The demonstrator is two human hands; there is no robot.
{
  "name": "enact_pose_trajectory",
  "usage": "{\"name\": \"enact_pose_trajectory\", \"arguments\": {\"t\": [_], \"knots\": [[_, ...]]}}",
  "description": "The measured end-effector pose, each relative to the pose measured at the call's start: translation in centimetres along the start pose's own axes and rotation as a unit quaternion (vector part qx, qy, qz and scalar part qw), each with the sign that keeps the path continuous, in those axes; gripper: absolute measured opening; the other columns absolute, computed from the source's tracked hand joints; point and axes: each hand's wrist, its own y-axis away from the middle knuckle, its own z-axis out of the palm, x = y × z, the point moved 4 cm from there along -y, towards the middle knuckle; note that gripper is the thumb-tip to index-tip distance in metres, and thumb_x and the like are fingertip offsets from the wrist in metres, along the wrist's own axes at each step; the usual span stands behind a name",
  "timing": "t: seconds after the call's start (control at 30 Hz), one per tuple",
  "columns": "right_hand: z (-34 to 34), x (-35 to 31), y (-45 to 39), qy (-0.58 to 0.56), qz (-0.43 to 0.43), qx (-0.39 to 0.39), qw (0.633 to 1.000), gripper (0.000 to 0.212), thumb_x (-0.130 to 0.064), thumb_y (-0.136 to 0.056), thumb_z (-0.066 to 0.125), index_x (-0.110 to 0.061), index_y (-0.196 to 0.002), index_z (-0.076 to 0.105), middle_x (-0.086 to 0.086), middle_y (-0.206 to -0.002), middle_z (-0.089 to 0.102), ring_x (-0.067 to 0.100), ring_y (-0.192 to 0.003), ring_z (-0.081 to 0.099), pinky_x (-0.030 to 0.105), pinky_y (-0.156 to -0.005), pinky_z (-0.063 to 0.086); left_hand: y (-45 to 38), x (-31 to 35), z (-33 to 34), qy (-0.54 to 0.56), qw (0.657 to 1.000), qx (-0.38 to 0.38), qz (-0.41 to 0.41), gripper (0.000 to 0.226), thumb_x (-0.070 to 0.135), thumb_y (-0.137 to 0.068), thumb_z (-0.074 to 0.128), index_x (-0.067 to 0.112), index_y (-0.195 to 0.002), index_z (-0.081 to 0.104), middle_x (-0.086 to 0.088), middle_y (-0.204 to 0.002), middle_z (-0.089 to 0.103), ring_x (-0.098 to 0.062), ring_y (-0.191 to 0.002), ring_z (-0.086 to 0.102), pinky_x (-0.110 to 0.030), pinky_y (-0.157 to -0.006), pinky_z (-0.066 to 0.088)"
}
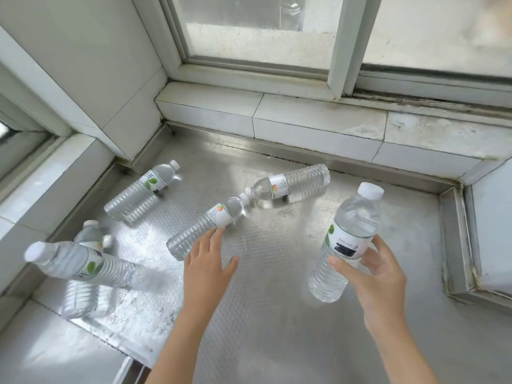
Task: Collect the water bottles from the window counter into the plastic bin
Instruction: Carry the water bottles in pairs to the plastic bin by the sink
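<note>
Gripped upright in the right hand (379, 275) is one water bottle (346, 242). Just left of it, a lying bottle (206, 227) is touched by the left hand (206, 261), whose fingers are extended; its long axis runs up-right, cap away. No bin is seen.

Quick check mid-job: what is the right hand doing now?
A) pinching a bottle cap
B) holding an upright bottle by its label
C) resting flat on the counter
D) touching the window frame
B: the right hand has its grip curled round the labelled middle of the upright bottle.
</note>
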Motion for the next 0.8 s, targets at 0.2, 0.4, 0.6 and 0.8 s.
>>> {"name": "enact_pose_trajectory", "arguments": {"t": [0.2, 0.4, 0.6, 0.8], "knots": [[4.7, 0.0, 1.8, 0.013, 0.01, -0.006, 1.0, 0.072, 0.0, -0.061, 0.086, -0.03, -0.122, 0.061, 0.0, -0.106, 0.073, 0.009, -0.098, 0.065, 0.009, -0.067, 0.049, -6.0, -3.7, 0.4, -0.019, 1.0, -0.02, -0.003, 0.076, 0.022, -0.074, 0.081, 0.02, -0.143, 0.049, -0.01, -0.137, 0.056, -0.038, -0.119, 0.056, -0.051, -0.096, 0.044], [8.1, 0.0, 2.6, 0.035, 0.013, 0.003, 0.999, 0.067, -0.001, -0.062, 0.085, -0.031, -0.118, 0.063, -0.002, -0.103, 0.074, 0.008, -0.095, 0.066, 0.012, -0.068, 0.049, -9.5, -6.0, 1.5, 0.0, 0.994, -0.108, -0.014, 0.075, 0.037, -0.08, 0.074, 0.036, -0.147, 0.04, 0.0, -0.138, 0.053, -0.03, -0.114, 0.056, -0.041, -0.085, 0.048], [9.6, -0.4, 3.6, 0.052, 0.01, 0.028, 0.998, 0.064, 0.0, -0.062, 0.085, -0.035, -0.112, 0.065, -0.008, -0.097, 0.074, 0.005, -0.09, 0.068, 0.013, -0.07, 0.05, -9.7, -6.6, 0.5, 0.088, 0.991, -0.098, -0.031, 0.067, 0.036, -0.075, 0.074, 0.039, -0.137, 0.05, 0.004, -0.121, 0.06, -0.024, -0.107, 0.06, -0.032, -0.072, 0.043], [10.2, -0.3, 5.2, 0.056, 0.003, 0.053, 0.997, 0.071, 0.002, -0.06, 0.087, -0.027, -0.12, 0.062, 0.003, -0.102, 0.072, 0.02, -0.091, 0.071, 0.039, -0.087, 0.055, -7.1, -7.0, -1.3, 0.251, 0.963, -0.074, -0.066, 0.073, 0.032, -0.062, 0.087, 0.049, -0.125, 0.054, 0.019, -0.106, 0.059, -0.008, -0.101, 0.057, -0.028, -0.071, 0.042]]}}
